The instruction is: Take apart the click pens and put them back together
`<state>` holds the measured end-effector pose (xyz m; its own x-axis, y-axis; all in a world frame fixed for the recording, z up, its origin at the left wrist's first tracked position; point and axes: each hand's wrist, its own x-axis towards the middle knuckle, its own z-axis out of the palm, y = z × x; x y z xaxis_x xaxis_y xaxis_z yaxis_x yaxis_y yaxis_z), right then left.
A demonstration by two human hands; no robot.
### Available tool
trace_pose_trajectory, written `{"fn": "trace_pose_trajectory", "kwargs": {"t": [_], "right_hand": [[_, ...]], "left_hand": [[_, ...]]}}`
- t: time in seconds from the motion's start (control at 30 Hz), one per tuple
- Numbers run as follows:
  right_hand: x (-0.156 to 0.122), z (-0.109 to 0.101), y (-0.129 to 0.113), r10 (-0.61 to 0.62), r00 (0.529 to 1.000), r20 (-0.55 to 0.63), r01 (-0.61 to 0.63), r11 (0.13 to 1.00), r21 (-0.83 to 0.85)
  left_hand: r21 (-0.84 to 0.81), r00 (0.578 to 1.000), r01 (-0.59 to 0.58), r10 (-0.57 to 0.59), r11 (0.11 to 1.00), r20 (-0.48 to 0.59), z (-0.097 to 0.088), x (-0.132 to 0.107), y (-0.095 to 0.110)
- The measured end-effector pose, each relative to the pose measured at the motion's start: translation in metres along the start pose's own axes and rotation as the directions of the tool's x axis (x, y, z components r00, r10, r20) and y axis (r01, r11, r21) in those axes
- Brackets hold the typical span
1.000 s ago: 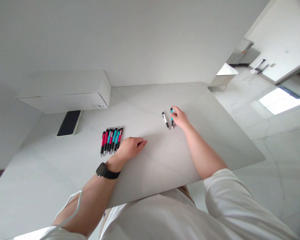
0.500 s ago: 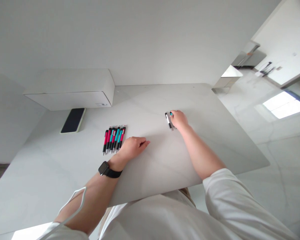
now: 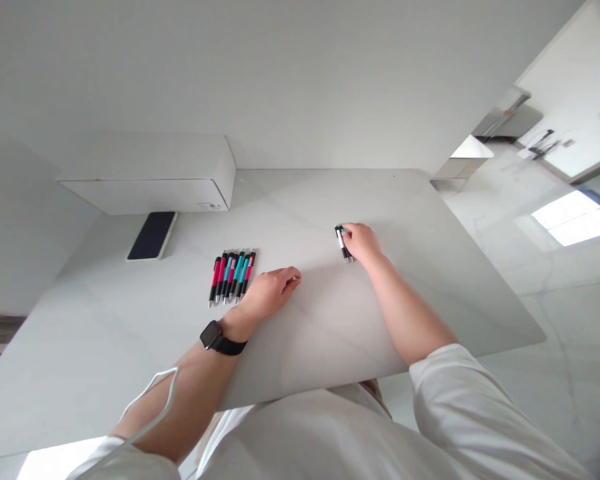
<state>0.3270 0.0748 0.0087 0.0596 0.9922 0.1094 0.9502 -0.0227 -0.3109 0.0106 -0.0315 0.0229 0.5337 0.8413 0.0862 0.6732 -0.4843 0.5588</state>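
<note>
My right hand is closed on a pen with a teal barrel, most of which its fingers hide. Right against that pen, on its left, lies a white-barrelled pen with black ends. My left hand, a black watch on its wrist, rests on the table with its fingers curled together and nothing visible in them. Just left of it, a row of several red and teal pens with black grips lies side by side, tips toward me.
A long white box stands against the wall at the back left of the marbled table. In front of the box lies a dark-screened phone. A white cord loop hangs over my left forearm.
My right hand has brought the teal pen leftward against the white one, narrowing the gap between them. The left hand's fingers have drawn closer together; the whole view has shifted slightly.
</note>
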Motion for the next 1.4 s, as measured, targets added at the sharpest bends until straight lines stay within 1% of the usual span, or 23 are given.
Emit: {"fn": "trace_pose_trajectory", "kwargs": {"t": [0.1, 0.17, 0.27, 0.33, 0.4, 0.5, 0.6, 0.7, 0.77, 0.83, 0.9, 1.0, 1.07, 1.17, 1.23, 1.27, 1.4], "right_hand": [[-0.006, -0.001, 0.004, -0.02, 0.994, -0.103, 0.026, 0.998, 0.063], [-0.013, -0.002, 0.005, -0.065, 0.98, -0.189, 0.091, 0.987, 0.134], [-0.025, -0.005, 0.0, -0.149, 0.952, -0.266, 0.211, 0.952, 0.223], [-0.033, -0.008, -0.007, -0.188, 0.934, -0.304, 0.27, 0.929, 0.254], [-0.039, -0.009, -0.016, -0.233, 0.917, -0.322, 0.325, 0.906, 0.27], [-0.046, -0.009, -0.03, -0.299, 0.901, -0.314, 0.389, 0.877, 0.282], [-0.052, -0.006, -0.041, -0.366, 0.891, -0.269, 0.438, 0.85, 0.292], [-0.058, -0.003, -0.05, -0.422, 0.881, -0.215, 0.471, 0.827, 0.307], [-0.061, -0.002, -0.054, -0.45, 0.878, -0.165, 0.479, 0.815, 0.325], [-0.064, -0.001, -0.058, -0.477, 0.873, -0.099, 0.48, 0.806, 0.347], [-0.068, 0.0, -0.063, -0.502, 0.864, -0.032, 0.477, 0.797, 0.371], [-0.074, 0.004, -0.07, -0.502, 0.864, 0.039, 0.439, 0.789, 0.43], [-0.078, 0.008, -0.075, -0.486, 0.869, 0.091, 0.389, 0.785, 0.483], [-0.082, 0.012, -0.081, -0.476, 0.859, 0.188, 0.304, 0.77, 0.561], [-0.082, 0.013, -0.081, -0.46, 0.857, 0.233, 0.241, 0.756, 0.609], [-0.08, 0.012, -0.08, -0.442, 0.863, 0.243, 0.207, 0.75, 0.629], [-0.071, 0.011, -0.07, -0.3, 0.929, 0.218, 0.064, 0.71, 0.701]], "left_hand": [[0.07, 0.99, -0.03, 0.039, 0.997, -0.135, -0.004, 0.0, -0.002], [0.146, 0.969, -0.019, 0.054, 0.989, -0.239, -0.007, 0.001, -0.005], [0.231, 0.939, 0.087, -0.002, 0.969, -0.343, -0.008, 0.0, -0.009], [0.262, 0.926, 0.171, -0.064, 0.95, -0.373, -0.006, 0.0, -0.012], [0.277, 0.922, 0.215, -0.102, 0.936, -0.372, -0.002, -0.001, -0.014], [0.254, 0.932, 0.198, -0.1, 0.947, -0.35, 0.002, -0.001, -0.013], [0.235, 0.933, 0.17, -0.08, 0.957, -0.35, 0.0, -0.001, -0.011], [0.249, 0.916, 0.212, -0.103, 0.945, -0.387, -0.003, -0.001, -0.016], [0.255, 0.918, 0.226, -0.118, 0.94, -0.379, -0.003, -0.001, -0.022], [0.233, 0.925, 0.222, -0.129, 0.947, -0.357, -0.003, -0.001, -0.027], [0.177, 0.935, 0.179, -0.112, 0.968, -0.335, -0.001, 0.0, -0.029], [0.054, 0.954, 0.024, -0.007, 0.998, -0.3, 0.001, 0.002, -0.021], [-0.035, 0.96, -0.089, 0.076, 0.995, -0.269, 0.002, 0.003, -0.012], [-0.132, 0.96, -0.181, 0.146, 0.975, -0.238, 0.004, 0.003, -0.001], [-0.153, 0.96, -0.186, 0.146, 0.971, -0.241, 0.003, 0.002, 0.002], [-0.148, 0.959, -0.17, 0.128, 0.974, -0.253, 0.002, 0.002, 0.002], [-0.059, 0.942, -0.03, 0.009, 0.998, -0.337, -0.004, 0.003, -0.008]]}}
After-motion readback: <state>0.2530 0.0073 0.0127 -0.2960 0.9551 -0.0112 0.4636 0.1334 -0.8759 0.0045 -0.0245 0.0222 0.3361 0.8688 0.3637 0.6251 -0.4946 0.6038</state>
